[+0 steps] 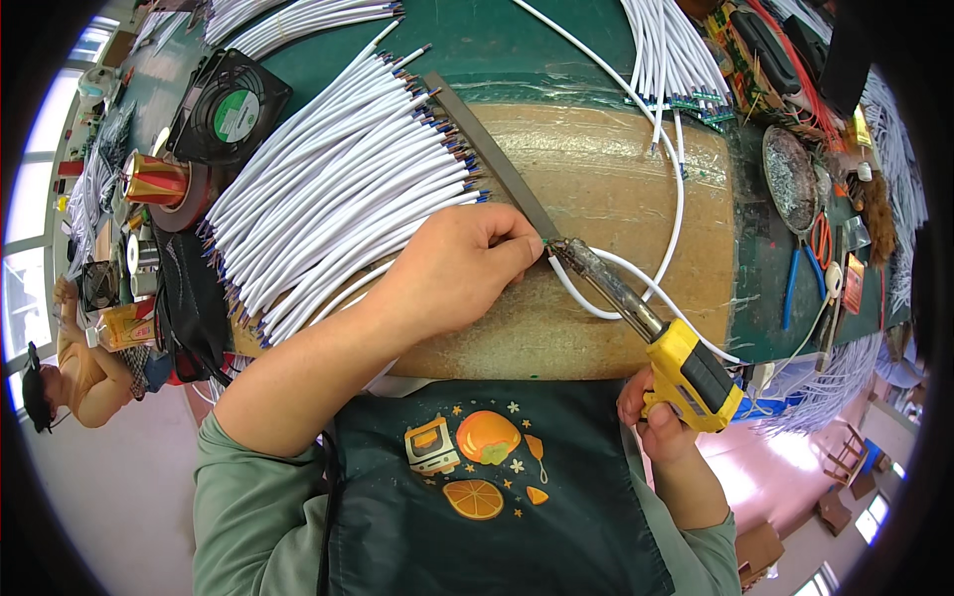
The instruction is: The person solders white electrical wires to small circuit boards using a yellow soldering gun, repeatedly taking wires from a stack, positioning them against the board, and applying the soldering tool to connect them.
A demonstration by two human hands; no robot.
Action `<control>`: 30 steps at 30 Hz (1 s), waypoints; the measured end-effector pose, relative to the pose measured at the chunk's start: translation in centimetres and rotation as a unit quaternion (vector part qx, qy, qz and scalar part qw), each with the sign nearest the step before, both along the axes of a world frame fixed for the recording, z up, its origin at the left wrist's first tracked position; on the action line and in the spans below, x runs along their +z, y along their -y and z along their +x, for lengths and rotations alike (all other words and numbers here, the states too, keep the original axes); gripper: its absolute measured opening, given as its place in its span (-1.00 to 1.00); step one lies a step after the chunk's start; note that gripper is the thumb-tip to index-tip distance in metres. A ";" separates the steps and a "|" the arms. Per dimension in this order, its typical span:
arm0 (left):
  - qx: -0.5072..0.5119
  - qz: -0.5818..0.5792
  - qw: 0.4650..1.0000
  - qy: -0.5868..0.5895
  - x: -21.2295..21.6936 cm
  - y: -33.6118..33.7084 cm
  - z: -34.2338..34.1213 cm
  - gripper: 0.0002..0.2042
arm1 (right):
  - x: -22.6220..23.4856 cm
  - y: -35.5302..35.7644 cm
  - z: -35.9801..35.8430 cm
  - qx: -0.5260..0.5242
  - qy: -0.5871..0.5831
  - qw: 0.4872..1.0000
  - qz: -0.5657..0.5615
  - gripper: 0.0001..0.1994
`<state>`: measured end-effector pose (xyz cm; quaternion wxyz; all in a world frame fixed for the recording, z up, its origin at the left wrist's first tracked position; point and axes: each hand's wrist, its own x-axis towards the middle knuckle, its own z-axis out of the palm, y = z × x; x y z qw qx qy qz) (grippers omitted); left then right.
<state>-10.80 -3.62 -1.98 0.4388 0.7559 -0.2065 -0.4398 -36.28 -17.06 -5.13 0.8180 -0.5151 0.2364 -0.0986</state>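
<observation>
My right hand [660, 421] is wrapped round the handle of a yellow and black gun-shaped soldering iron [696, 375]. Its dark metal barrel slants up and left to my left fingertips. My left hand [459, 264] is closed in a pinch at the lower end of a flat metal bar [487, 149]. What the pinch holds is mostly hidden; a speck of green shows there. A white cable [576, 295] has its end right beside the iron's tip and loops off to the right. Behind my left hand lies a thick stack of white cables [338, 179] with stripped coloured ends.
A worn brown board [636, 159] covers part of the green table. On the left stand a black fan [224, 109] and a red-gold spool [159, 182]. More white cables [671, 50], a metal dish [790, 179] and blue-handled pliers [792, 288] lie right. Another person [89, 387] is far left.
</observation>
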 end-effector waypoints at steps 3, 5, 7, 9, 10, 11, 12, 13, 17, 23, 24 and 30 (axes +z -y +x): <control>0.000 0.001 1.000 0.001 0.1 0.1 0.0 -0.85 | -0.5 0.1 -0.6 0.003 0.004 1.000 0.005 -0.43; -0.002 0.001 1.000 0.000 0.1 0.1 0.0 -0.85 | -0.7 0.3 -0.8 0.001 0.007 1.000 0.006 -0.39; 0.000 -0.001 1.000 -0.004 0.0 0.0 0.0 -0.85 | -0.7 0.3 -0.7 0.001 0.011 1.000 0.008 -0.36; -0.001 0.002 1.000 -0.002 0.2 0.1 0.0 -0.86 | -0.4 0.3 -0.4 -0.010 0.020 1.000 0.015 -0.36; -0.002 0.006 1.000 -0.001 0.2 0.1 0.0 -0.86 | -0.2 0.2 -0.2 -0.011 0.021 1.000 0.015 -0.36; -0.002 0.006 1.000 0.000 0.3 0.1 0.0 -0.86 | -0.1 0.1 -0.1 -0.019 0.020 0.999 0.017 -0.36; -0.005 0.009 1.000 0.002 0.3 0.1 0.1 -0.86 | 0.0 0.0 0.0 -0.028 0.019 0.999 0.019 -0.36; -0.007 0.013 1.000 0.005 0.3 0.1 0.1 -0.86 | 0.0 0.1 0.1 -0.029 0.020 0.999 0.018 -0.36; -0.002 0.034 0.999 -0.017 1.0 0.3 -0.1 -0.86 | -0.1 0.3 0.7 -0.038 0.043 0.998 -0.003 -0.36; -0.080 0.002 0.974 0.211 2.1 0.0 0.3 -0.86 | -0.3 0.4 0.8 -0.068 0.067 0.995 -0.009 -0.38; -0.091 -0.025 0.955 0.282 2.3 0.2 0.7 -0.86 | -0.3 0.3 0.7 -0.074 0.074 0.994 -0.010 -0.38; -0.268 -0.123 0.898 0.325 3.3 2.3 0.6 -0.81 | -0.5 0.4 0.2 -0.152 0.122 0.981 0.012 -0.36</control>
